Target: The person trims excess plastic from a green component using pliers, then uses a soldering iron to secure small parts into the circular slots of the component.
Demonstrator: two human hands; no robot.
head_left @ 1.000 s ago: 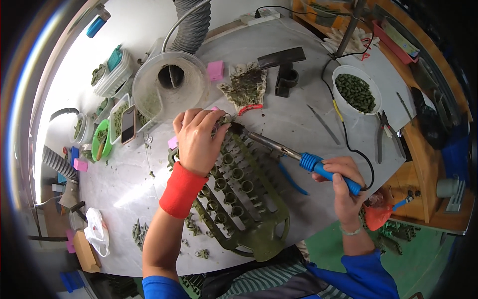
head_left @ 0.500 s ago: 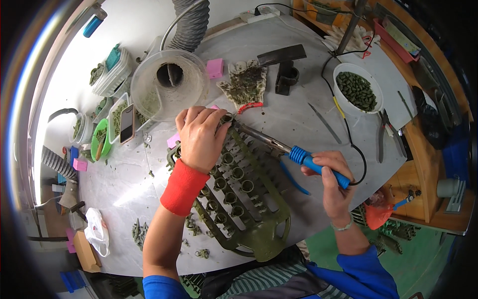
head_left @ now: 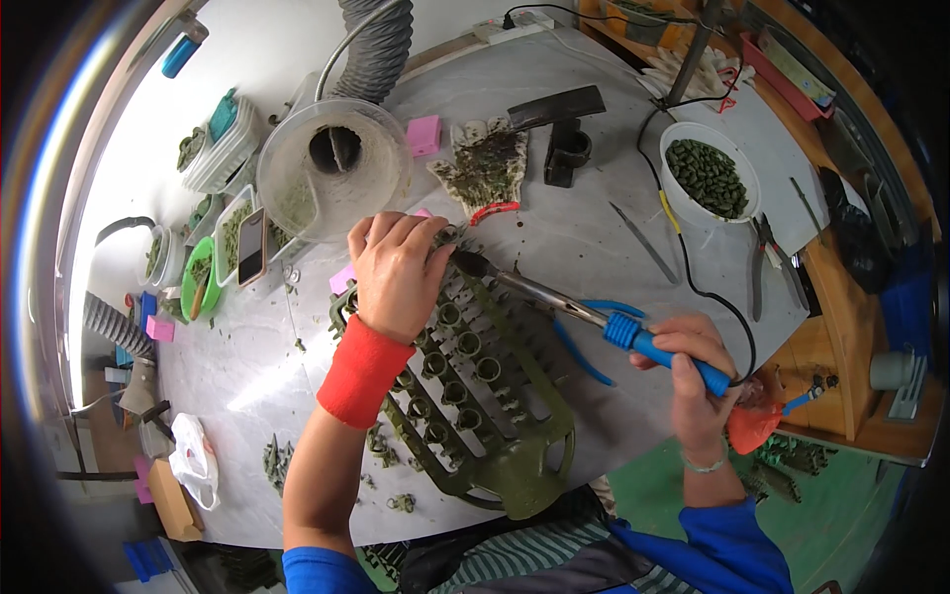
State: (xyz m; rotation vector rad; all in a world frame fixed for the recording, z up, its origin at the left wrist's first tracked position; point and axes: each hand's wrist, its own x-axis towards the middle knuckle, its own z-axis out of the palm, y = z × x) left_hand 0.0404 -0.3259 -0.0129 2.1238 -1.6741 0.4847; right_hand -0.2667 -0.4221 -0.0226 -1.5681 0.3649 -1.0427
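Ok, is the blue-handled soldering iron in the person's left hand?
No, the right hand grips the soldering iron by its handle, while the left hand is at the far end of the olive-green rack.

A head-worn fisheye looks down from close above the grey table (head_left: 618,163).
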